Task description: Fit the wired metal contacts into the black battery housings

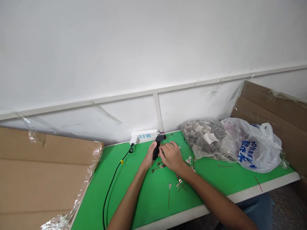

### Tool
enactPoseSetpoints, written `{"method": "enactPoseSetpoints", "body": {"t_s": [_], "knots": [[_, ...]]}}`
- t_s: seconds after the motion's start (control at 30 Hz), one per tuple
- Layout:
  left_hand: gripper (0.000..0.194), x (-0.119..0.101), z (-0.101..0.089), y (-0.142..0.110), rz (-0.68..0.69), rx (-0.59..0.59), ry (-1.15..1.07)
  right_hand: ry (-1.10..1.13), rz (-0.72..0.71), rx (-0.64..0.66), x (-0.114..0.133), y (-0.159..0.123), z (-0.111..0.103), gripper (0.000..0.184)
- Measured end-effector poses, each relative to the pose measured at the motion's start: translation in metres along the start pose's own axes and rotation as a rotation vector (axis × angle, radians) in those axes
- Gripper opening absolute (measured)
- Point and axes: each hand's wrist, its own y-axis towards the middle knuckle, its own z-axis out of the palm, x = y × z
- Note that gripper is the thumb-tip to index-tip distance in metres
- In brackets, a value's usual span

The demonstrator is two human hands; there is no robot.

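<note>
Left hand (150,155) closed round the grip of a black pistol-grip tool (156,147), nose pointing far. Right hand (171,156) curled against the tool; cannot tell whether it holds anything. Wire leads with metal terminals (158,167) lie loose just near both hands, on the green tabletop (148,201), with more to the right. Black cable (112,179) runs left of the hands. Far edge: white power strip (144,135). Right: clear bag of metal parts (203,137), white printed plastic bag (254,148). Flanking: left cardboard sheet (43,172), right cardboard sheet (268,108).
</note>
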Motion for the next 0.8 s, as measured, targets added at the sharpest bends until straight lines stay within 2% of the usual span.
{"method": "enactPoseSetpoints", "body": {"t_s": [0.17,0.4,0.6,0.8], "knots": [[0.050,0.0006,-0.0009,-0.0003,-0.019,-0.010,-0.019,-0.014,-0.028,0.005,-0.0004,-0.0008,0.0000,0.014],[0.051,-0.0011,-0.0012,-0.0013,-0.067,-0.010,-0.034,0.045,0.004,-0.027,-0.0011,0.0002,0.0016,0.012],[0.048,0.0022,-0.0024,0.0000,-0.034,-0.013,-0.026,0.007,-0.029,-0.008,-0.0009,0.0002,0.0003,0.013],[0.048,0.0028,-0.0011,0.0014,0.013,0.000,0.002,-0.018,-0.002,-0.014,-0.0002,-0.0006,0.0005,0.012]]}}
